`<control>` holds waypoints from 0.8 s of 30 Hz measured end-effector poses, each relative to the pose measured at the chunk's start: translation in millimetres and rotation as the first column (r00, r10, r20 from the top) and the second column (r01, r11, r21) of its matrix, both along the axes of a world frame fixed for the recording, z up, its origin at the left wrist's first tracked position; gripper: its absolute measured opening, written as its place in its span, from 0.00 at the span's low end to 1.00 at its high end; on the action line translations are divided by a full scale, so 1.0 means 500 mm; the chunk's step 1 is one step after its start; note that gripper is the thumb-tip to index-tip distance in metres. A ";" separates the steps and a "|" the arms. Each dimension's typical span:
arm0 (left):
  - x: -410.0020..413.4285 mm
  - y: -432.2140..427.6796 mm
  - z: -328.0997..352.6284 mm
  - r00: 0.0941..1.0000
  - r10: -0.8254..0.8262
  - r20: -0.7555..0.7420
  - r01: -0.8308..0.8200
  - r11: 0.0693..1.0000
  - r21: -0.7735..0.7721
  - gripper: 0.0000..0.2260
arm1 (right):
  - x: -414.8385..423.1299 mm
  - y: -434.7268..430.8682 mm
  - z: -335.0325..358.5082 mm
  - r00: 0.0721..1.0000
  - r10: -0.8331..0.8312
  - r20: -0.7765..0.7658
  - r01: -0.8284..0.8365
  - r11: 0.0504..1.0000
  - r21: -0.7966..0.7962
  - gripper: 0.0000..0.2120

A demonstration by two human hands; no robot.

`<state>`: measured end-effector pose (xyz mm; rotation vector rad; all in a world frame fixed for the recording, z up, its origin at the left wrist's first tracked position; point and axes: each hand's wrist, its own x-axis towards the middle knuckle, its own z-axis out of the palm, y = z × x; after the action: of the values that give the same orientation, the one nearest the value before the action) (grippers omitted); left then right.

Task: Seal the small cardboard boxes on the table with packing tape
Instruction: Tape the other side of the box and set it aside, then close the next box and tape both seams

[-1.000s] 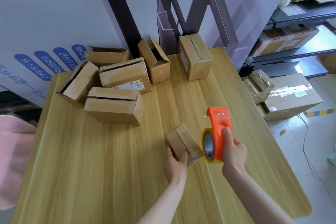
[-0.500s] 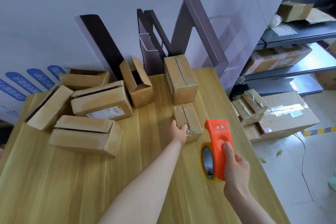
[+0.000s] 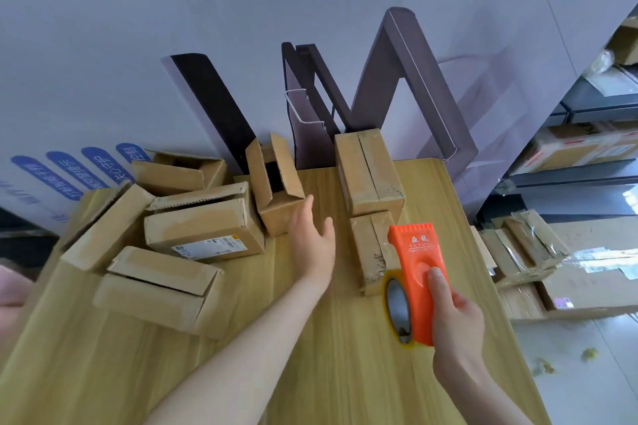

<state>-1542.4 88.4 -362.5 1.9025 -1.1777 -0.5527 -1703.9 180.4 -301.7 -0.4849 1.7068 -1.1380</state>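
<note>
Right hand (image 3: 452, 317): near right, curled round the orange tape dispenser (image 3: 416, 272), thumb on top.
Left hand (image 3: 312, 238): fingers straight, holding nothing, above the table (image 3: 345, 373).
Small box (image 3: 367, 252): brown, flaps shut, crinkled glossy tape; right of the left hand, just before a bigger closed box (image 3: 367, 176).
Far left: loose-flapped boxes (image 3: 203, 224) heaped.

Bare table (image 3: 322, 321) lane between upright open box (image 3: 279, 221) and small taped box (image 3: 369, 252).

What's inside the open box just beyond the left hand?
In the open box, only dark interior shows between its raised flaps; its walls hide the bottom, so contents are unknown.
</note>
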 end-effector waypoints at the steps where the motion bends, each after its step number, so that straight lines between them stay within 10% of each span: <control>1: 0.028 -0.032 0.016 0.995 0.053 0.081 -0.048 0.997 -0.058 0.23 | 0.007 -0.010 0.002 1.000 0.015 0.004 -0.015 1.000 -0.004 0.20; 10: 0.189 -0.302 -0.003 0.926 -0.011 0.377 -0.191 0.849 0.493 0.48 | 0.044 -0.047 0.008 0.994 0.048 0.093 -0.044 0.998 -0.046 0.17; 24: 0.149 -0.142 -0.046 0.839 -0.347 0.419 0.093 0.850 0.518 0.44 | 0.070 0.025 -0.005 0.994 -0.042 0.100 0.040 0.999 0.029 0.19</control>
<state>-1467.9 17.3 -385.7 2.4457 -1.7504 -0.5260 -1668.7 192.9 -304.3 -0.3717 1.6493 -1.1487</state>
